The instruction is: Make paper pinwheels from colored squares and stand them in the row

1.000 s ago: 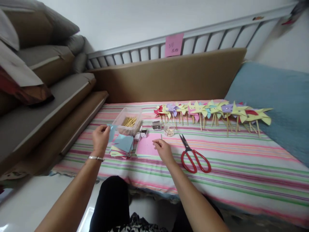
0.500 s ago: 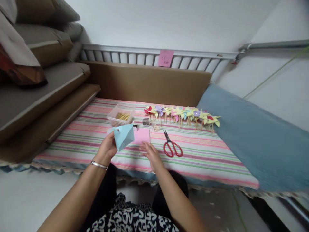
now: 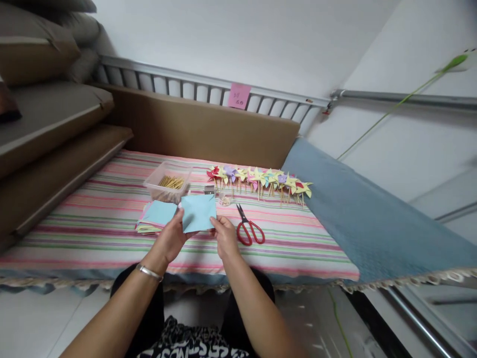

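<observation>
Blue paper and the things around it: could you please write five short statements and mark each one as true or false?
1. The left hand and right hand both hold the blue paper. True.
2. The silver bracelet is on the right wrist. False: it is on the left one.
3. Thin sticks lie in the plastic box. True.
4. The scissors lie in that box too. False: they lie on the striped cloth.
5. The pinwheels are farther from the person than the scissors. True.
</observation>
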The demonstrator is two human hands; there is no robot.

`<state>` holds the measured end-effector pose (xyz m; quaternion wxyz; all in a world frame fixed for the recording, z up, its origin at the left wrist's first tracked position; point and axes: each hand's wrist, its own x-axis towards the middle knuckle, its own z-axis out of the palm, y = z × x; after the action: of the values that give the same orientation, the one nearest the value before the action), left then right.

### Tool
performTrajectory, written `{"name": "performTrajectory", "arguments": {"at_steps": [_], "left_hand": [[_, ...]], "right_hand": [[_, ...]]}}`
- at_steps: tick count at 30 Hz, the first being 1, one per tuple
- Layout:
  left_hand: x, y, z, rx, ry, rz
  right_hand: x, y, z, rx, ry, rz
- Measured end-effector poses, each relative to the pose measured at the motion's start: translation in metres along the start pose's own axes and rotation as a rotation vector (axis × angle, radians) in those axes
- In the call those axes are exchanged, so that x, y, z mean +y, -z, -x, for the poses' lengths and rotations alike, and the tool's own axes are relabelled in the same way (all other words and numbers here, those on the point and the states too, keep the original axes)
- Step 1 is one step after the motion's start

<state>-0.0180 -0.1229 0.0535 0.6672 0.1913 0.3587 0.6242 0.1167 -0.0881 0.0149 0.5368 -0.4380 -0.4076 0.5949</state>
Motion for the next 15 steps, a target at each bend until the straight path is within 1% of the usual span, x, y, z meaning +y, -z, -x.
{"name": "performTrajectory", "arguments": {"at_steps": [2,3,5,7,10,12,13,15], "left_hand": [[-0.010,-0.001,-0.011,0.066,-0.030,-0.111],[-0.014,-0.002,-0.018,0.104,-0.039,-0.142],[-0.017,-0.003,-0.034,0.184,-0.044,-0.166],[-0.016,-0.004,-0.050,0.225,-0.034,-0.185],[-0.010,-0.006,-0.075,0.190,-0.042,-0.200],[-0.008,-0.009,-0.090,0.174,-0.054,-0.177],[-0.009,-0.010,-0.096,0.182,-0.052,-0.163],[-0.010,-0.010,-0.107,0.209,-0.033,-0.137]], "right_hand": [[0.003,0.001,-0.007,0.003,0.034,0.090],[0.004,0.004,-0.011,-0.001,0.046,0.148],[0.003,0.021,-0.022,0.000,0.071,0.293],[0.000,0.052,-0.035,0.044,0.103,0.466],[-0.004,0.111,-0.051,0.233,0.139,0.759],[-0.001,0.143,-0.056,0.333,0.135,0.942],[0.002,0.154,-0.056,0.357,0.132,1.023],[0.010,0.165,-0.055,0.380,0.130,1.167]]}}
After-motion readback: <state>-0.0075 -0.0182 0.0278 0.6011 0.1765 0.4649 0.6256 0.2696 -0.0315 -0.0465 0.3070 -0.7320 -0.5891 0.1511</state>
